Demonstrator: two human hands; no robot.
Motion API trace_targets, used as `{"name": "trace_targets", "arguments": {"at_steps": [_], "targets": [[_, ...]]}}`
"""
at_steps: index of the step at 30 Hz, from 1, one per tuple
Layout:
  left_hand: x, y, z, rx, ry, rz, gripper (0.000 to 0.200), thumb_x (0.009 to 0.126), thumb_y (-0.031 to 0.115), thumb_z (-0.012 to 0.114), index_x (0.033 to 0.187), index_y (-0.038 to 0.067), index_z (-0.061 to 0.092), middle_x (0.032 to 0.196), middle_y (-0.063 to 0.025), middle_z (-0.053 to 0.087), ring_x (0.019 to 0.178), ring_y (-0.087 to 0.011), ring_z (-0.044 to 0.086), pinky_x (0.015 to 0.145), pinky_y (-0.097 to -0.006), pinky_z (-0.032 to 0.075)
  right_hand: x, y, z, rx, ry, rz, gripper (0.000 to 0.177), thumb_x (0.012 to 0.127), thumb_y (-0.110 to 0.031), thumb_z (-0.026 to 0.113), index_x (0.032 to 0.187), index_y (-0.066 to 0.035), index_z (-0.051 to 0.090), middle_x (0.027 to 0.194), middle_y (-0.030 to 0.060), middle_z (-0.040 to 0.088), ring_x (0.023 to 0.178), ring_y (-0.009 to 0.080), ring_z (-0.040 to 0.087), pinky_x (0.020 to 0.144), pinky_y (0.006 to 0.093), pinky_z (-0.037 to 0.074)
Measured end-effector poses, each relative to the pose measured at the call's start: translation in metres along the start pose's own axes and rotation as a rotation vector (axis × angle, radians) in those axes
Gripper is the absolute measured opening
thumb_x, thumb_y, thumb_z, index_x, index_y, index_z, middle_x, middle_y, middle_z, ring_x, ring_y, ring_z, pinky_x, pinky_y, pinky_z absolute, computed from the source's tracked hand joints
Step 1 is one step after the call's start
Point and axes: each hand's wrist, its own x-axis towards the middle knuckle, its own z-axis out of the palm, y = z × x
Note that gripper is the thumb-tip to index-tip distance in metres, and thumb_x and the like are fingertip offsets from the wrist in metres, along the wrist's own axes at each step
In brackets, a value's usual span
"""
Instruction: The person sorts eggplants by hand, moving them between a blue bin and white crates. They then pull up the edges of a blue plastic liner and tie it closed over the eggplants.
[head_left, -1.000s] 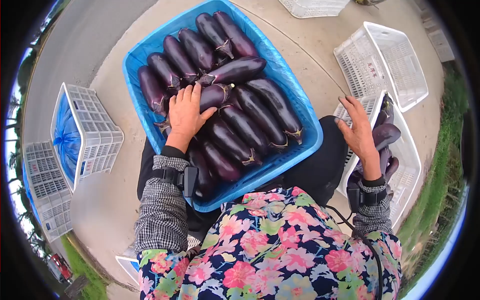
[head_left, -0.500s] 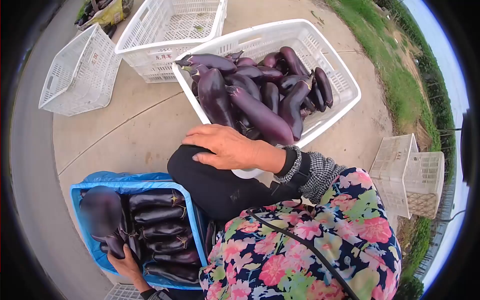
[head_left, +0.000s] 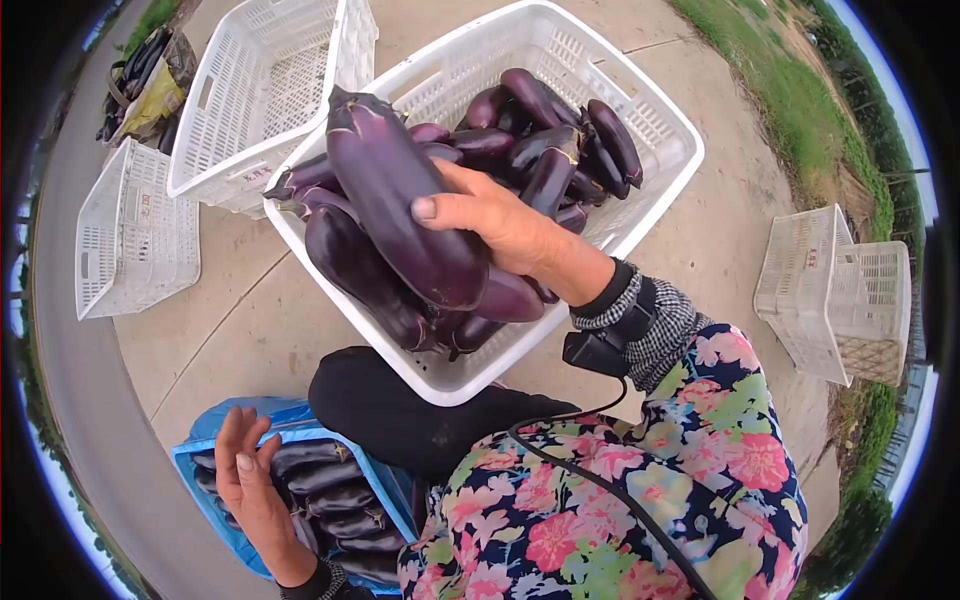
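Observation:
A large, glossy purple eggplant (head_left: 395, 205) is lifted over the white crate (head_left: 655, 215), its stem end pointing up and left. My right hand (head_left: 490, 215) grips it from the right side, thumb across its front. More eggplants (head_left: 350, 262) lie heaped in that crate underneath. At lower left, my left hand (head_left: 255, 490) is raised above a blue-lined crate (head_left: 375, 480), fingers spread and holding nothing. Rows of eggplants (head_left: 335, 490) lie side by side in the blue-lined crate, partly hidden by my left hand and wrist.
Two white crates, one larger (head_left: 265, 110) and one smaller (head_left: 140, 235), stand at upper left. Behind them is a yellowish sack (head_left: 150, 100) with eggplants. More white crates (head_left: 830, 300) stand at right, near the grass (head_left: 760, 90). My dark-clothed knee (head_left: 370, 395) is between the crates.
My right hand has left my knee and now holds an eggplant above the white crate. My left hand has let go of an eggplant, risen and opened. The view has shifted.

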Motion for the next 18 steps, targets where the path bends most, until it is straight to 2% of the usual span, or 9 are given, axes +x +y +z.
{"name": "trace_targets", "arguments": {"at_steps": [2, 5, 8, 9, 10, 11, 13, 17, 18], "targets": [[0.0, -0.025, -0.014, -0.071, 0.153, -0.248, 0.054, 0.095, 0.037, 0.055, 0.131, -0.003, 0.049, 0.122, -0.0185, 0.055, 0.105, -0.0219, 0.059, 0.087, -0.0331, 0.049, 0.011, -0.014, -0.064, -0.071, 0.202, 0.046, 0.066, 0.081, -0.038, 0.068, 0.126, 0.004, 0.046, 0.11, 0.0149, 0.058, 0.095, 0.0202, 0.06, 0.08, 0.0319, 0.052], [0.002, -0.047, -0.025, -0.105, 0.193, -0.323, 0.048, 0.096, 0.033, 0.054, 0.127, -0.003, 0.051, 0.115, -0.0162, 0.058, 0.096, -0.0185, 0.06, 0.081, -0.0304, 0.05, 0.04, -0.01, -0.166, -0.174, 0.52, 0.126, 0.063, 0.082, -0.038, 0.067, 0.125, 0.005, 0.048, 0.111, 0.0151, 0.059, 0.095, 0.0244, 0.062, 0.08, 0.0375, 0.054], [0.002, -0.061, -0.043, -0.09, 0.214, -0.377, 0.048, 0.095, 0.035, 0.055, 0.127, -0.001, 0.052, 0.113, -0.0148, 0.059, 0.093, -0.0172, 0.06, 0.079, -0.0292, 0.049, 0.037, -0.02, -0.24, -0.262, 0.664, 0.072, 0.058, 0.086, -0.037, 0.065, 0.125, 0.003, 0.049, 0.11, 0.0131, 0.06, 0.097, 0.0241, 0.062, 0.083, 0.039, 0.052], [0.001, -0.069, -0.053, -0.034, 0.252, -0.408, 0.048, 0.095, 0.035, 0.056, 0.127, 0.0, 0.052, 0.113, -0.0143, 0.059, 0.092, -0.0165, 0.06, 0.079, -0.0291, 0.049, 0.029, -0.028, -0.254, -0.419, 0.772, -0.01, 0.053, 0.085, -0.036, 0.064, 0.121, 0.002, 0.055, 0.103, 0.0101, 0.063, 0.095, 0.0238, 0.063, 0.081, 0.0385, 0.052], [-0.001, -0.077, -0.065, 0.021, 0.288, -0.438, 0.049, 0.094, 0.036, 0.056, 0.128, 0.001, 0.053, 0.113, -0.0138, 0.059, 0.091, -0.0158, 0.059, 0.078, -0.0289, 0.049, 0.021, -0.037, -0.277, -0.633, 0.892, 0.017, 0.052, 0.081, -0.033, 0.066, 0.117, 0.004, 0.059, 0.104, 0.0145, 0.066, 0.1, 0.0286, 0.063, 0.084, 0.0383, 0.05], [-0.007, -0.088, -0.076, 0.024, 0.317, -0.456, 0.049, 0.094, 0.038, 0.057, 0.128, 0.003, 0.053, 0.113, -0.0125, 0.06, 0.089, -0.0145, 0.059, 0.077, -0.0283, 0.048, 0.015, -0.039, -0.327, -1.112, 1.009, 0.059, 0.055, 0.076, -0.033, 0.068, 0.115, 0.005, 0.061, 0.108, 0.0209, 0.066, 0.104, 0.033, 0.062, 0.088, 0.038, 0.048], [-0.017, -0.102, -0.09, 0.02, 0.337, -0.511, 0.049, 0.094, 0.038, 0.057, 0.128, 0.003, 0.053, 0.113, -0.0122, 0.06, 0.089, -0.0144, 0.059, 0.077, -0.0283, 0.049, -0.012, -0.042, -0.362, -1.603, 0.947, 0.345, 0.06, 0.072, -0.035, 0.07, 0.113, 0.008, 0.061, 0.112, 0.0259, 0.064, 0.106, 0.0351, 0.061, 0.089, 0.037, 0.047], [-0.029, -0.132, -0.098, 0.002, 0.397, -0.625, 0.05, 0.094, 0.039, 0.056, 0.129, 0.004, 0.052, 0.112, -0.0108, 0.06, 0.089, -0.0142, 0.058, 0.075, -0.0274, 0.049, -0.024, 0.005, -0.396, -1.569, 0.817, 0.465, 0.055, 0.076, -0.03, 0.069, 0.118, 0.004, 0.06, 0.099, 0.0162, 0.067, 0.086, 0.0307, 0.065, 0.078, 0.0359, 0.051], [-0.031, -0.136, -0.098, 0.008, 0.393, -0.655, 0.05, 0.094, 0.04, 0.055, 0.129, 0.004, 0.052, 0.112, -0.0105, 0.06, 0.089, -0.014, 0.058, 0.074, -0.027, 0.049, -0.015, 0.005, -0.405, -1.263, 0.885, 0.528, 0.055, 0.076, -0.031, 0.069, 0.118, 0.003, 0.06, 0.1, 0.016, 0.067, 0.087, 0.0302, 0.065, 0.079, 0.0361, 0.052]]}}
